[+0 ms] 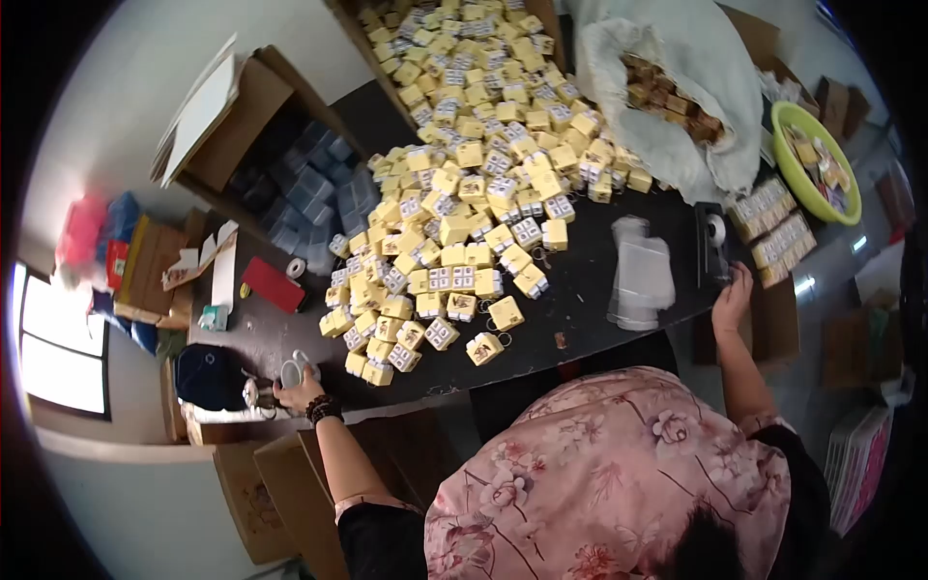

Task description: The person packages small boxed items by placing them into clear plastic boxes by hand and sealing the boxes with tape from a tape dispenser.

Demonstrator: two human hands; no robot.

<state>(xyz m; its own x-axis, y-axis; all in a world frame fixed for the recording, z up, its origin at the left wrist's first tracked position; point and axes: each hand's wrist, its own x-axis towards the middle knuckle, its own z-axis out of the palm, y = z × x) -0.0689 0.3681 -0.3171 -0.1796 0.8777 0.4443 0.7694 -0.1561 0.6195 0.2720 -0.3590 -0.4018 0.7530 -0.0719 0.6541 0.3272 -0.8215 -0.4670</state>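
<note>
Black tabletop (pixel 583 253) filled my remote view, yellow boxes (pixel 474 184) heaped toward twelve. At eight, the left hand (pixel 302 390) met a white cup-like thing (pixel 292 372); at three, the right hand (pixel 735 296) met a tape dispenser (pixel 709 256). I couldn't tell whether either gripped.

This looks like a small packing or assembly workshop: a dark worktable (pixel 580 324) carries a great heap of small yellow-and-white blocks (pixel 452 230), some with metal rings, spilling from an open carton at the far end. Clear plastic bags (pixel 643 275) and a tape dispenser (pixel 711 253) lie to the right, near a bulging pale sack (pixel 739 116) and a yellow-green basket (pixel 781 155) of small pieces. More cardboard boxes crowd around (one, at left, holds clear plastic cases (pixel 314 198)).
</note>
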